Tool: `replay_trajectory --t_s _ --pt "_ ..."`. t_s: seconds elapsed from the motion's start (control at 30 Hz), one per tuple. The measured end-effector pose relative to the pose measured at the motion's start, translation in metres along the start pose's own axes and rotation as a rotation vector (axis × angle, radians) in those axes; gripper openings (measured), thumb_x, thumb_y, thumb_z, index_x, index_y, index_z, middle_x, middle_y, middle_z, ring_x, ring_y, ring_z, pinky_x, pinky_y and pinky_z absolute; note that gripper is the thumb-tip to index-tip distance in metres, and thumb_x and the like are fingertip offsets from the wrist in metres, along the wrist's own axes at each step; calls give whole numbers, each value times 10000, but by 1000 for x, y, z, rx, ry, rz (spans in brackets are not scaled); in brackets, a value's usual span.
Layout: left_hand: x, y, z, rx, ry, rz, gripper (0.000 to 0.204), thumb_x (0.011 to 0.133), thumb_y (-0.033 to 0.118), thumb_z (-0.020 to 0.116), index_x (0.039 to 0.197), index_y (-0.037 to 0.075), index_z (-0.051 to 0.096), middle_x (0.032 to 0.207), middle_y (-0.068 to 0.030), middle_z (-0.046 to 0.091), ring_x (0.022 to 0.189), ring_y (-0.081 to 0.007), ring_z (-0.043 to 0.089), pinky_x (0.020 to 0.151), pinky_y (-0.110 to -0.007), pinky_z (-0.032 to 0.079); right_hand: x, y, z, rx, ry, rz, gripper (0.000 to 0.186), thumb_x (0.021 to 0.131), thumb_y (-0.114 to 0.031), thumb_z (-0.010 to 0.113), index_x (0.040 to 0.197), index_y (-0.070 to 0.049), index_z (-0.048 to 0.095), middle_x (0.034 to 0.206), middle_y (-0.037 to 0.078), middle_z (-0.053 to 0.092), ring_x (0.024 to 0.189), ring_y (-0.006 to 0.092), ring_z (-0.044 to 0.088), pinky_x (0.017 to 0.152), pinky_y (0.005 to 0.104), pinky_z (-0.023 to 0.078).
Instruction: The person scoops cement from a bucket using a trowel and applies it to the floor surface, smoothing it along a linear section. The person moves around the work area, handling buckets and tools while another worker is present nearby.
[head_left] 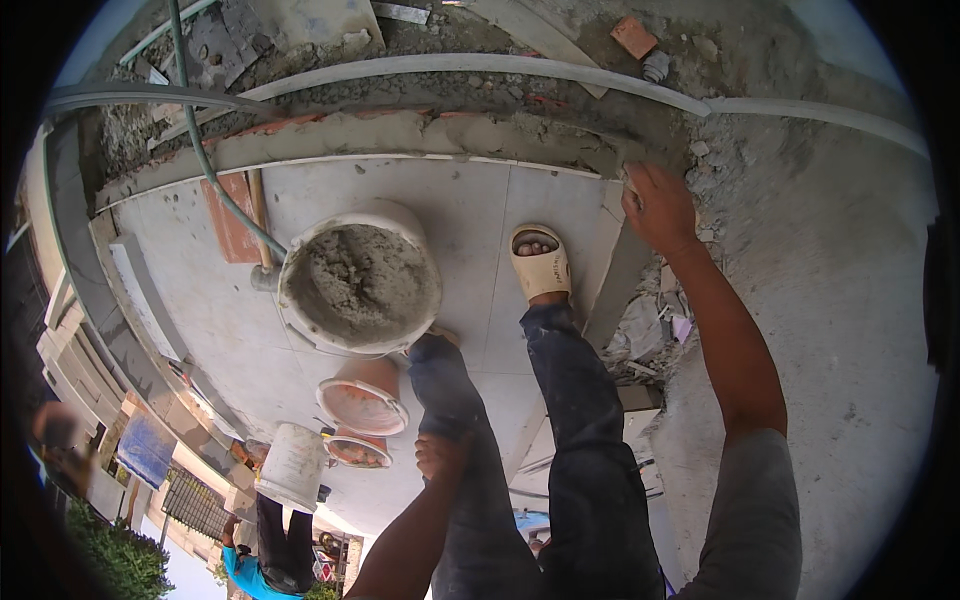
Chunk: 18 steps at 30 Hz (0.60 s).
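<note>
Crumbling risk

Head view: the right hand [659, 207] curls at the end of the mortar strip [400, 138] bordering the tiles [465, 235]; what it pinches, I cannot tell. Heavy pressure could break the strip. The left hand [440, 456] rests on the leg [450, 385], grip unclear.

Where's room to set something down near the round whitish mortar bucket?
Bare pale tile floor lies between the bucket and the cream plastic clog, bordered above by the long grey mortar strip. It's crowded left of the bucket, with the flat reddish tile, wooden-handled hammer and green hose.
</note>
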<state>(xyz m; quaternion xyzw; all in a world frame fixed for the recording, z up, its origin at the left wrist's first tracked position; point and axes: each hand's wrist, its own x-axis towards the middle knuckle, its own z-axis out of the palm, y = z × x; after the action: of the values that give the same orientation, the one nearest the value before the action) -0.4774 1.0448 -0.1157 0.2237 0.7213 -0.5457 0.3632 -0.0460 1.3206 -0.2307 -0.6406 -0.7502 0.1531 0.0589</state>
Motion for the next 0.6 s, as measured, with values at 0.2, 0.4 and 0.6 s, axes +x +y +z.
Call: replay_trajectory --t_s 0.2,0.4,0.6 --pt "11 -7 9 57 43 39 1138 698 745 792 1369 -85 398 1330 -190 545 1250 -328 606 1033 -434 521 -36 0 42 42 -63 103 365 857 -107 682 1204 -32 598 1112 166 617 965 382 634 803 482 531" --pt "-1 4 5 53 51 25 1152 700 758 784 1371 -92 389 1345 -204 536 1267 -349 595 1045 -450 513 -60 -62 41 364 60 444 257 951 -198 630 1152 -41 598 1052 201 656 931 422 665 778 516 531" --pt "10 -6 12 49 56 59 1112 727 714 792 1375 -92 384 1343 -218 531 1279 -371 579 1059 -465 501 -81 -69 60 404 -100 870 289 1015 -291 562 1102 -18 604 883 229 673 862 469 666 769 540 518"
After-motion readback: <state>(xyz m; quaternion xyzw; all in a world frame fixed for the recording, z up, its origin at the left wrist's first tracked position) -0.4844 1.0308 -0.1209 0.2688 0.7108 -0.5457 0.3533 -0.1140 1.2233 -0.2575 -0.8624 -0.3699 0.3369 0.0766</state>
